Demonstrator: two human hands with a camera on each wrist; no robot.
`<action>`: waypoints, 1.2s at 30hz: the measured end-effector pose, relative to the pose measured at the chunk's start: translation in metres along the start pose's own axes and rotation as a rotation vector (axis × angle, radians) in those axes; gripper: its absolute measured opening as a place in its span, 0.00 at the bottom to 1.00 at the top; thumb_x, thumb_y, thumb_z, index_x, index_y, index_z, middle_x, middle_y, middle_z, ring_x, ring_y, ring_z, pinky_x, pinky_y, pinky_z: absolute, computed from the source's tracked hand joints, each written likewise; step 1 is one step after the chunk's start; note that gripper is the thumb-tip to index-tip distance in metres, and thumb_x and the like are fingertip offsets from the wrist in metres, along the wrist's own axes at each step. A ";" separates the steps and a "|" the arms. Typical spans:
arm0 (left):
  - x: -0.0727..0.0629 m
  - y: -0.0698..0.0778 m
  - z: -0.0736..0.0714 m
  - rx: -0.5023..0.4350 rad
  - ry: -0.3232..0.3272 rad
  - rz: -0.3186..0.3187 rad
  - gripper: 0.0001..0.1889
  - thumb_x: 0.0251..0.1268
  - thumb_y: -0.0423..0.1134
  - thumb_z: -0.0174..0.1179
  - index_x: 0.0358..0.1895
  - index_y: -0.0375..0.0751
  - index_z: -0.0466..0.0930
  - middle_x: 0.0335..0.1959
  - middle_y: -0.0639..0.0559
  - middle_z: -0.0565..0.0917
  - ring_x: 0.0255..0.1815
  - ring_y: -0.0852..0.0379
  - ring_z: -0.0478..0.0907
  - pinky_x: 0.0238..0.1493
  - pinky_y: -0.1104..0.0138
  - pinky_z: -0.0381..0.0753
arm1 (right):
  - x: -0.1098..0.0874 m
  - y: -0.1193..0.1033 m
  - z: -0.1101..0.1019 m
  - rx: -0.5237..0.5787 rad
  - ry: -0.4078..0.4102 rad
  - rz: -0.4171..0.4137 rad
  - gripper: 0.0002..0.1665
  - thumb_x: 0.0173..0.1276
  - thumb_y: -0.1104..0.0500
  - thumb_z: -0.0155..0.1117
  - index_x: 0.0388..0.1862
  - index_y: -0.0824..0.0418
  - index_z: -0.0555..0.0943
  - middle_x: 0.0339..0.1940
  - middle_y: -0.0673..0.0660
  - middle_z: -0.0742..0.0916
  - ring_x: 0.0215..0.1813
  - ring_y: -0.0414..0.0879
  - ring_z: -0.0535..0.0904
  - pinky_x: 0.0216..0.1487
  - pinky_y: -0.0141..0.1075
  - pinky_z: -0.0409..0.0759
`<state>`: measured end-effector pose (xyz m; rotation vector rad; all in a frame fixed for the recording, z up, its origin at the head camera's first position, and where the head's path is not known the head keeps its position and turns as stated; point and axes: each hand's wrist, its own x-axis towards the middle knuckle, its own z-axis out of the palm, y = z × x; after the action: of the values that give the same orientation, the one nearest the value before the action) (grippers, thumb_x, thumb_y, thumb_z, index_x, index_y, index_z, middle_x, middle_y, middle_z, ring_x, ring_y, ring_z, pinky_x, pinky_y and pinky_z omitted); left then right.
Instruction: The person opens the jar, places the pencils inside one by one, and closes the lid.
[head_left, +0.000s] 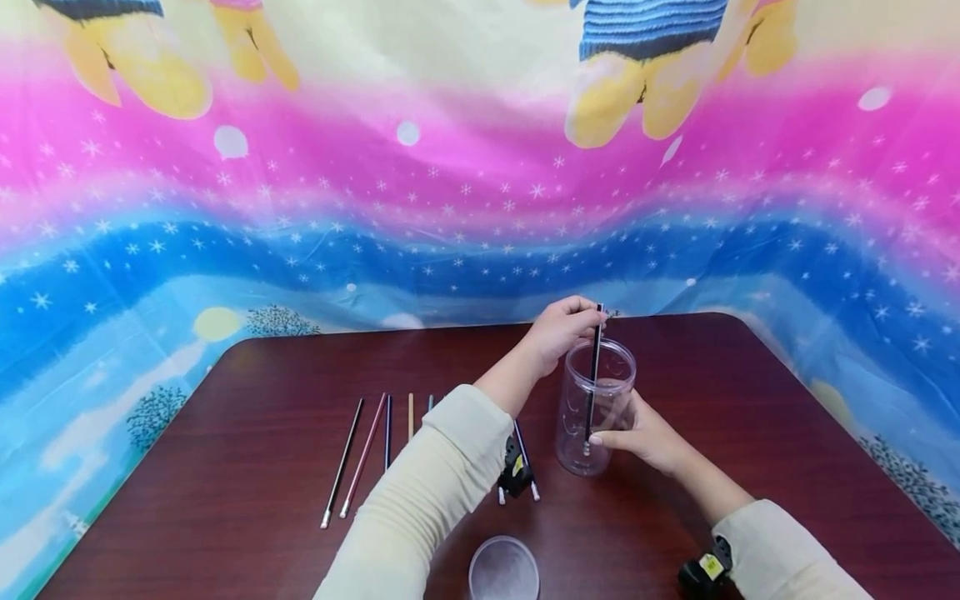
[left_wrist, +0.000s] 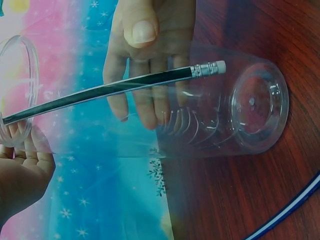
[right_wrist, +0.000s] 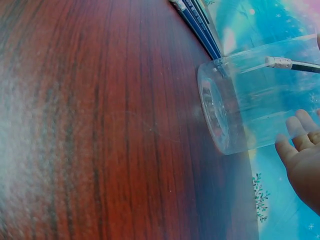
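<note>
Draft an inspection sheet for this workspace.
Surface: dark red-brown wood-grain table, rounded corners.
Job's things: clear cylindrical plastic jar, upright; slim black pencil, eraser end down inside it; row of slim multicoloured pencils, partly hidden by cream fabric left sleeve.
Clutter: round translucent plastic-looking disc, cut by head view's bottom edge.
Hands: left hand pinches black pencil's upper end; right hand holds jar's side.
Cables: nothing seen.
Surroundings: pink-and-blue snowflake-printed backdrop.
</note>
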<state>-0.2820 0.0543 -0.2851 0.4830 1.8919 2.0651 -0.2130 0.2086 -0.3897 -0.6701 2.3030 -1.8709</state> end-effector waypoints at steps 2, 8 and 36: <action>0.000 0.000 0.001 0.009 -0.009 0.008 0.06 0.57 0.34 0.54 0.34 0.34 0.75 0.36 0.45 0.78 0.41 0.48 0.75 0.40 0.67 0.75 | 0.000 -0.001 0.000 -0.009 0.002 -0.005 0.46 0.52 0.68 0.62 0.64 0.63 0.47 0.61 0.66 0.63 0.61 0.59 0.56 0.53 0.48 0.64; 0.000 0.003 0.000 0.031 -0.019 0.016 0.07 0.59 0.35 0.52 0.36 0.35 0.76 0.36 0.43 0.77 0.35 0.56 0.76 0.39 0.68 0.75 | 0.001 -0.004 -0.001 0.018 -0.013 -0.014 0.46 0.52 0.69 0.61 0.64 0.65 0.46 0.61 0.68 0.62 0.61 0.61 0.56 0.53 0.52 0.61; -0.030 0.009 -0.065 0.083 0.087 -0.026 0.11 0.61 0.39 0.49 0.42 0.34 0.72 0.41 0.42 0.75 0.39 0.53 0.74 0.43 0.65 0.73 | -0.001 0.002 0.000 0.060 -0.009 -0.015 0.43 0.52 0.70 0.62 0.62 0.68 0.48 0.59 0.73 0.62 0.58 0.65 0.58 0.47 0.32 0.70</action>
<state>-0.2837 -0.0181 -0.2825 0.3910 2.0288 2.0283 -0.2128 0.2089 -0.3919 -0.6887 2.2331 -1.9301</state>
